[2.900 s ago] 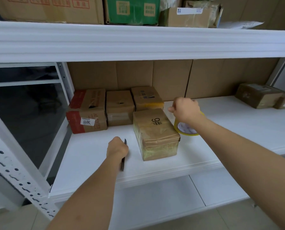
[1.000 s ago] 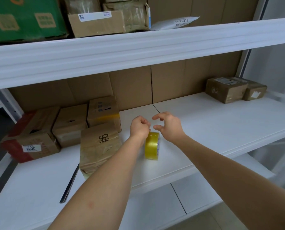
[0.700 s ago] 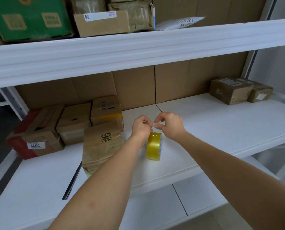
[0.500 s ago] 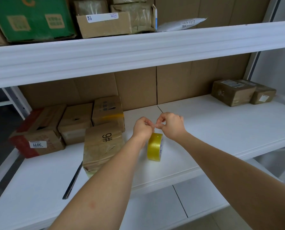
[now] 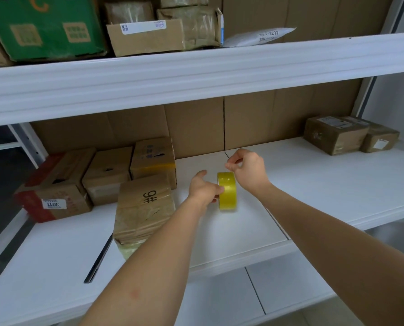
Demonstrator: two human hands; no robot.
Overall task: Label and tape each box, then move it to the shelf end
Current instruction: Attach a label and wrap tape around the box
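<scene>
A yellow roll of tape [image 5: 227, 194] stands on edge on the white shelf [image 5: 313, 184]. My left hand [image 5: 204, 188] grips the roll from its left side. My right hand [image 5: 248, 169] is just above and right of the roll, its thumb and forefinger pinching the loose tape end. A brown taped box marked "9#" [image 5: 144, 208] lies left of my left forearm. A black marker [image 5: 98, 261] lies on the shelf in front of that box.
Three brown boxes [image 5: 107, 170] stand in a row against the cardboard back at the left. Two more boxes [image 5: 337, 134] sit at the right end of the shelf. The upper shelf [image 5: 196, 71] carries a green carton and several parcels.
My left hand left the marker on the shelf and took hold of the tape roll. My right hand has lifted the tape end away from the roll; the two hands have drawn apart.
</scene>
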